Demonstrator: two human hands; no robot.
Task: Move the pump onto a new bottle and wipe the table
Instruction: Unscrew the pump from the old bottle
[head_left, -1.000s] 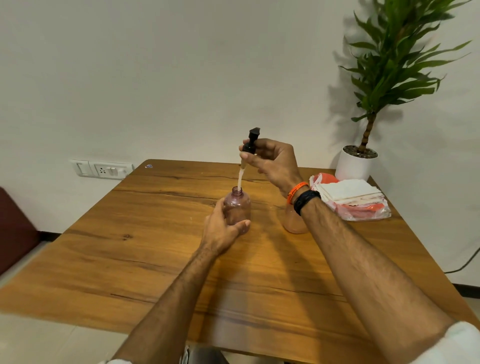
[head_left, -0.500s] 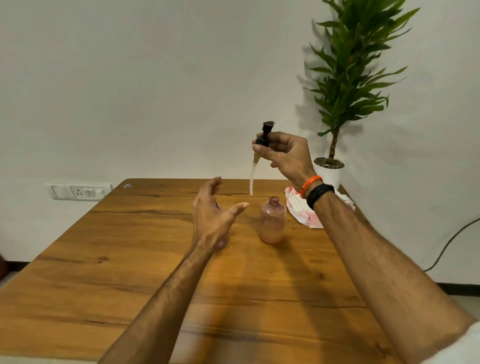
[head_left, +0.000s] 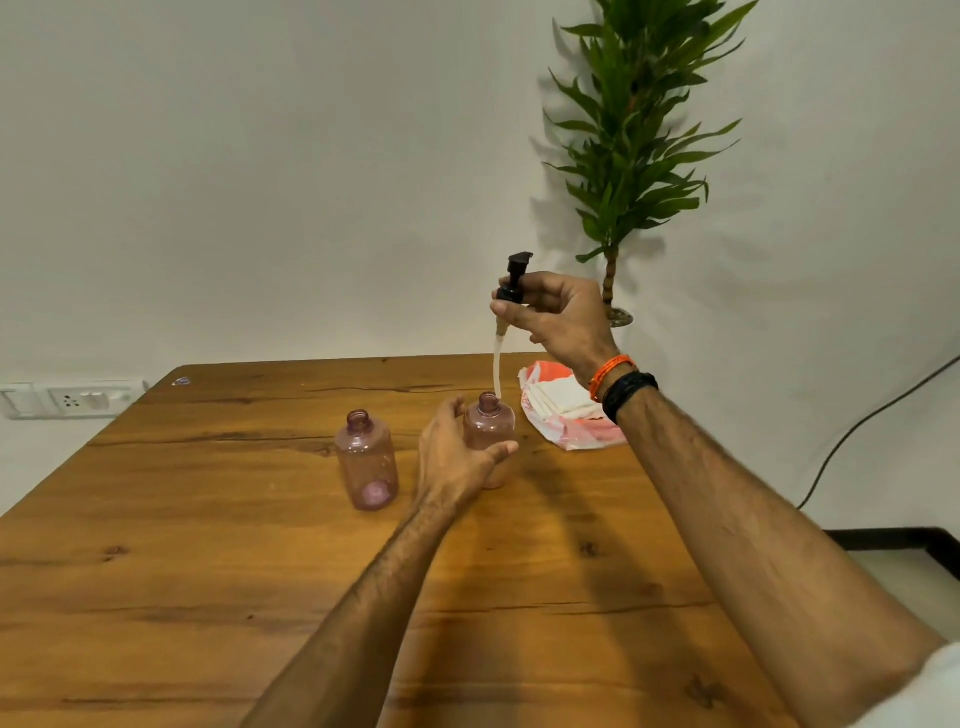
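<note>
A big brown wooden table (head_left: 260, 545) fills the lower part of the view. Behind it is a plain white wall (head_left: 285, 182). A tall green plant (head_left: 631, 135) stands at the far right corner, and a black wire (head_left: 857, 431) hangs down the wall on the right. A white socket (head_left: 70, 399) sits on the wall at the left.

A red and white bag (head_left: 563, 415) with folded white cloths in it lies on the table at the far right.

Two pink see-through bottles stand upright on the table with no tops on. The left bottle (head_left: 366, 460) stands alone, with nothing touching it. The right bottle (head_left: 491, 426) is just beside the bag.

The left hand (head_left: 457, 457) is curved around the right bottle. The thumb is in front of it and the fingers reach round its far side. I cannot tell if it is gripping the bottle or only cupped close to it.

The right hand (head_left: 558, 319) is up in the air and pinches the black pump (head_left: 514, 280) by its collar. The pump's thin white tube (head_left: 497, 366) hangs down, and its tip is right at the mouth of the right bottle.

An orange band (head_left: 610, 370) and a black band (head_left: 631, 391) are on the right wrist.
</note>
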